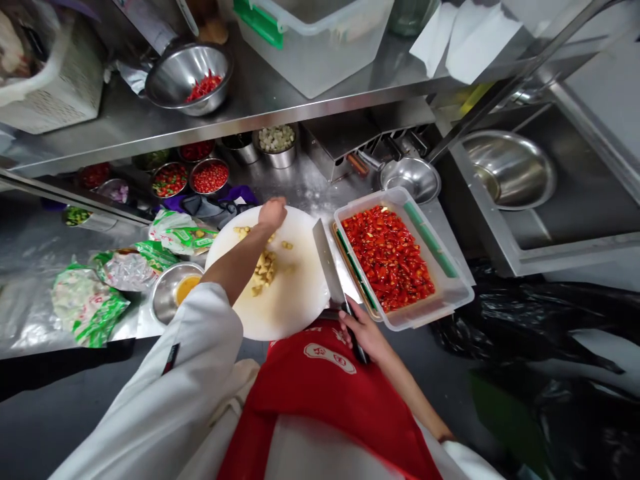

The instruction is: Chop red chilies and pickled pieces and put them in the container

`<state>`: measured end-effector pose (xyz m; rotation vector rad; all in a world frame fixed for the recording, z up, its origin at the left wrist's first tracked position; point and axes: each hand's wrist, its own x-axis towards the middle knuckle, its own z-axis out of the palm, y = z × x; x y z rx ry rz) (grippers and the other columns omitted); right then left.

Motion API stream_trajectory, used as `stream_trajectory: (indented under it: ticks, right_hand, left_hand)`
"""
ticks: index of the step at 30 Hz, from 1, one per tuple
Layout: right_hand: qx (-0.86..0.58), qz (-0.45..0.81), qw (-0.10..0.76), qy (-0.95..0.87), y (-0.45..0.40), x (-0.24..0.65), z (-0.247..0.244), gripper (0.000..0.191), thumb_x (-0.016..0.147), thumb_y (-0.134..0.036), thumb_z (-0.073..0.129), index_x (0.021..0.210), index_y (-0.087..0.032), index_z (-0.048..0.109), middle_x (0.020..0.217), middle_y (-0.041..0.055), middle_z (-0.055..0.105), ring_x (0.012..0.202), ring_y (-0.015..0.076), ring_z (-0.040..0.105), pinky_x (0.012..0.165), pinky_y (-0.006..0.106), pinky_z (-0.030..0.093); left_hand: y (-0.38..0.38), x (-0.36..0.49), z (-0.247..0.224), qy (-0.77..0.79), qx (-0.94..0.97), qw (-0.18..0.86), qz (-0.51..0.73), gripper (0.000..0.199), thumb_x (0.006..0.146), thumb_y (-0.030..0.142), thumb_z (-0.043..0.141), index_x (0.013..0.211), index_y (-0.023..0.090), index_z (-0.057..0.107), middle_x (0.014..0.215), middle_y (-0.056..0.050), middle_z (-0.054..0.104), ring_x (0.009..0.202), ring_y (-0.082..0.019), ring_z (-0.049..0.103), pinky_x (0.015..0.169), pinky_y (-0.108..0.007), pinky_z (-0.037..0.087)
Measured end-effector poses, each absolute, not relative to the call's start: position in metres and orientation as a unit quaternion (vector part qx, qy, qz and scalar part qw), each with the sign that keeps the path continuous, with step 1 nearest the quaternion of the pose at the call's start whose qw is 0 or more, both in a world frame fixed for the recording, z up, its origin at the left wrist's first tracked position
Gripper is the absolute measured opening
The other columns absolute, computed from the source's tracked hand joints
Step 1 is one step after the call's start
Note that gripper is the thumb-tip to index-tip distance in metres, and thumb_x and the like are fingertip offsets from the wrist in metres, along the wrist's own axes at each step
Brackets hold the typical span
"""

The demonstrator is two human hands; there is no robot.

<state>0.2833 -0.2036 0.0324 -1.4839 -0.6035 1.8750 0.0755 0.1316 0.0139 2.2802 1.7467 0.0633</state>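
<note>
My right hand [364, 330] grips the black handle of a cleaver [329, 263]. The broad blade stands at the right edge of a round white cutting board [310, 293]. Over the far part of the board is my left hand [273, 212], its fingers curled closed; what they hold, if anything, is hidden. Pale yellow chopped pieces [264, 272], perhaps ginger, lie in a heap below my left forearm, with a few loose ones nearby. Right of the blade stands a clear plastic tub [463, 293] of chopped red chillies [390, 260].
Left of the board are a steel bowl of yellow liquid [187, 288] and green-white plastic bags [90, 303]. Behind it, several steel pots of chopped ingredients, such as red chilli [210, 177], sit under a steel shelf [280, 110]. A sink with a large bowl [520, 167] is at right.
</note>
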Motion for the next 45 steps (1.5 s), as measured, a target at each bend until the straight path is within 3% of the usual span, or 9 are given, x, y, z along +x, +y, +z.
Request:
stream_trajectory:
  ticks: [5, 13, 19, 23, 27, 32, 37, 42, 45]
  right_hand:
    - [-0.555, 0.721, 0.354, -0.217, -0.197, 0.286, 0.031, 0.064, 0.083, -0.053, 0.062, 0.138, -0.026, 0.042, 0.067, -0.0080, 0.050, 0.044, 0.0090, 0.045, 0.038, 0.021, 0.041]
    - [-0.545, 0.727, 0.354, -0.223, -0.186, 0.288, 0.033, 0.057, 0.081, -0.054, 0.064, 0.127, -0.027, 0.045, 0.065, -0.0097, 0.050, 0.043, 0.0083, 0.044, 0.037, 0.020, 0.040]
    - [-0.547, 0.723, 0.355, -0.228, -0.185, 0.289, 0.030, 0.061, 0.083, -0.052, 0.063, 0.133, -0.026, 0.041, 0.065, -0.0098, 0.050, 0.044, 0.0084, 0.046, 0.037, 0.020, 0.041]
    - [-0.552, 0.720, 0.351, -0.232, -0.185, 0.288, 0.031, 0.061, 0.081, -0.054, 0.064, 0.131, -0.026, 0.042, 0.065, -0.0100, 0.050, 0.044, 0.0082, 0.046, 0.037, 0.020, 0.041]
    - [-0.554, 0.717, 0.346, -0.245, -0.184, 0.288, 0.032, 0.063, 0.081, -0.055, 0.064, 0.134, -0.027, 0.042, 0.065, -0.0100, 0.050, 0.044, 0.0082, 0.046, 0.037, 0.020, 0.041]
    - [-0.556, 0.714, 0.327, -0.272, -0.181, 0.289, 0.037, 0.068, 0.082, -0.059, 0.061, 0.140, -0.028, 0.042, 0.065, -0.0093, 0.049, 0.043, 0.0078, 0.044, 0.037, 0.019, 0.040]
    - [-0.574, 0.703, 0.287, -0.306, -0.180, 0.293, 0.044, 0.068, 0.089, -0.063, 0.050, 0.144, -0.024, 0.042, 0.065, -0.0075, 0.048, 0.042, 0.0082, 0.042, 0.035, 0.019, 0.040]
    - [-0.591, 0.682, 0.233, -0.362, -0.181, 0.301, 0.051, 0.063, 0.089, -0.065, 0.047, 0.138, -0.024, 0.048, 0.063, -0.0073, 0.049, 0.041, 0.0089, 0.044, 0.035, 0.020, 0.042]
    - [-0.590, 0.681, 0.214, -0.377, -0.183, 0.304, 0.054, 0.060, 0.091, -0.065, 0.045, 0.134, -0.025, 0.051, 0.063, -0.0072, 0.049, 0.040, 0.0094, 0.045, 0.035, 0.021, 0.043]
  left_hand:
    - [0.048, 0.092, 0.006, 0.470, 0.855, 0.220, 0.027, 0.027, 0.091, 0.015, 0.045, 0.109, 0.019, 0.065, 0.105, -0.007, 0.067, 0.097, -0.020, 0.062, 0.093, -0.032, 0.048]
    - [-0.032, 0.037, 0.014, 0.513, 0.852, 0.105, 0.025, 0.030, 0.090, 0.011, 0.047, 0.110, 0.019, 0.068, 0.105, -0.012, 0.068, 0.104, -0.027, 0.061, 0.110, -0.051, 0.035]
    - [-0.062, 0.061, 0.008, 0.452, 0.869, 0.180, 0.092, 0.027, 0.098, 0.022, 0.044, 0.116, 0.019, 0.064, 0.113, -0.009, 0.068, 0.105, -0.022, 0.061, 0.093, -0.037, 0.048]
    - [-0.065, 0.064, -0.006, 0.531, 0.832, 0.146, 0.061, 0.027, 0.097, 0.020, 0.044, 0.113, 0.017, 0.065, 0.108, -0.012, 0.068, 0.101, -0.025, 0.061, 0.091, -0.040, 0.048]
    - [-0.055, 0.022, 0.012, 0.564, 0.818, 0.111, -0.007, 0.023, 0.089, 0.015, 0.049, 0.102, 0.015, 0.069, 0.094, -0.013, 0.068, 0.098, -0.029, 0.062, 0.090, -0.043, 0.047]
    - [-0.047, 0.022, 0.030, 0.531, 0.804, 0.253, 0.084, 0.025, 0.086, 0.013, 0.049, 0.102, 0.018, 0.068, 0.103, -0.009, 0.066, 0.093, -0.021, 0.064, 0.087, -0.033, 0.051]
    - [-0.049, 0.064, 0.001, 0.542, 0.732, 0.403, 0.091, 0.030, 0.083, 0.022, 0.062, 0.113, 0.019, 0.057, 0.085, -0.001, 0.065, 0.073, -0.015, 0.062, 0.069, -0.028, 0.053]
    - [-0.060, 0.061, -0.018, 0.541, 0.773, 0.262, 0.205, 0.023, 0.086, 0.023, 0.063, 0.108, 0.017, 0.058, 0.121, -0.012, 0.055, 0.112, -0.022, 0.056, 0.099, -0.038, 0.048]
    - [-0.067, 0.056, -0.020, 0.491, 0.805, 0.244, 0.228, 0.015, 0.093, 0.025, 0.056, 0.104, 0.016, 0.062, 0.119, -0.012, 0.057, 0.113, -0.021, 0.055, 0.100, -0.036, 0.048]
